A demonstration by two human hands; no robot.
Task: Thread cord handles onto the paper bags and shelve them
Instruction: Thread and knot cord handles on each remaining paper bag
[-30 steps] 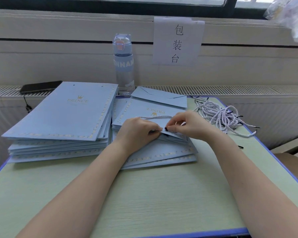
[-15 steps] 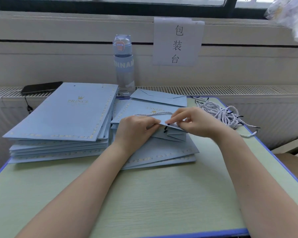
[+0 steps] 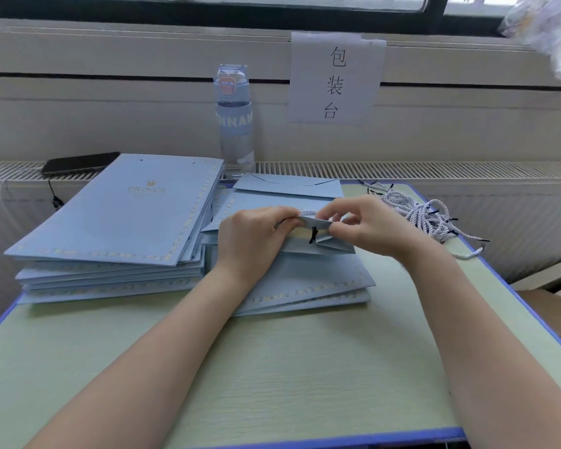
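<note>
Because the holes sit in its folded rim, your left hand (image 3: 253, 241) pinches the flat pale-blue paper bag's (image 3: 332, 248) top edge up off the middle stack of matching bags (image 3: 305, 286), while your right hand (image 3: 370, 228) pinches the white twisted cord (image 3: 306, 212) between fingertips, its black tip (image 3: 313, 235) dangling through.

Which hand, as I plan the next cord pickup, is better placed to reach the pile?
Probably right. The right hand is beside the cord pile on the right; the left hand, gripping the bag, is farther away.
</note>
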